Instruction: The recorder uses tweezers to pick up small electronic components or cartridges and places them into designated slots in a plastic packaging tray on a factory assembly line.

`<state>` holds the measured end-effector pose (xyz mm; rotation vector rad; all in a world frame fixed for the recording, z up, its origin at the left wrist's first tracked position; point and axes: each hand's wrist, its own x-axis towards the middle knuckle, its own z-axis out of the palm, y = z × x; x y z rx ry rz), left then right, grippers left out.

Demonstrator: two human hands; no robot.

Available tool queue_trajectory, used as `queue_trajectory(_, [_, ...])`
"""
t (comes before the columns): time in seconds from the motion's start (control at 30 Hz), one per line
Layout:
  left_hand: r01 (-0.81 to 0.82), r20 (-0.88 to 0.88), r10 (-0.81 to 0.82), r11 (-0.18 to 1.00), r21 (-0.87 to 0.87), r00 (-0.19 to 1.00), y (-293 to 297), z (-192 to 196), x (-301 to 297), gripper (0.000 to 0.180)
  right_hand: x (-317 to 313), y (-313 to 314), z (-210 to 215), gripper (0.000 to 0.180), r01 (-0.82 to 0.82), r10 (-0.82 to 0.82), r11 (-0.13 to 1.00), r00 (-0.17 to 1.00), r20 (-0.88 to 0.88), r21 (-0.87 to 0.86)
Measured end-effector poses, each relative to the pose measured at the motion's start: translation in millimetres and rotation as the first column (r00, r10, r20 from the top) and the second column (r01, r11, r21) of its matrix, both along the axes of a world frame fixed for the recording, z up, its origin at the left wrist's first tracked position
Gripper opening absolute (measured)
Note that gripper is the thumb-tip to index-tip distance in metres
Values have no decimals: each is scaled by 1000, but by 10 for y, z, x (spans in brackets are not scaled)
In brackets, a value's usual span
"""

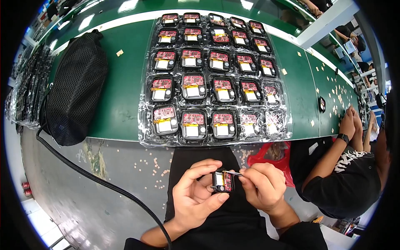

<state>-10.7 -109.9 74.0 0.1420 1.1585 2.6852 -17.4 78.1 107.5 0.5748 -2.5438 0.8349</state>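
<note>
**Hand-held module under tweezer work, tray of units on the worktop**

At the far left edge, stacked dark trays [23, 89] stand along the rim of the view. Beside them a black mesh bag [77, 89] lies on the green worktop [121, 96], and a black cable [96, 179] runs from under it down across the grey floor toward the lower edge.

The left hand [193, 198] is held over the person's lap, below the worktop edge. Its grip is closed on a small black module [223, 182] with a red circuit board on its face; thumb and index finger clamp the module from the left side.

Above the hands, a clear plastic tray [214, 71] rests on the worktop. It holds rows of similar black modules with red boards and pale rectangular cells. The two lower-right pockets look lighter; their contents cannot be told.

The right hand [260, 187] sits just beside the module. Its grip is pinched on thin metal tweezers [233, 172], whose tip lies at the upper edge of the module.

At the right, another person's hands [350, 123] rest on the worktop among scattered small tan scraps [333, 89].
</note>
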Motion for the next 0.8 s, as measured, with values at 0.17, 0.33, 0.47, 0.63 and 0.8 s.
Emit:
queue_trajectory(0.17, [-2, 15, 2, 1000, -4, 1000, 18, 34, 6, 56, 20, -14, -42, 18, 2, -2, 1000, 1000, -7, 2])
queue_trajectory(0.33, [-35, -36, 33, 997, -63, 999, 42, 27, 5, 53, 26, 18, -33, 20, -14, 15, 998, 1000, -22, 56])
queue_trajectory(0.47, [-101, -182, 87, 993, -67, 979, 53, -33, 32, 56, -60, 116, 58, 23, -59, 62, 997, 996, 62, -39])
queue_trajectory(0.63, [-391, -568, 67, 789, -473, 821, 96, 78, -48, 43, 51, 160, 370, 34, 5, 125, 942, 923, 363, -335])
queue_trajectory(0.8, [-568, -747, 83, 706, -423, 660, 216, 30, -61, 56, 83, 45, 328, 39, -112, 163, 972, 956, 245, -208])
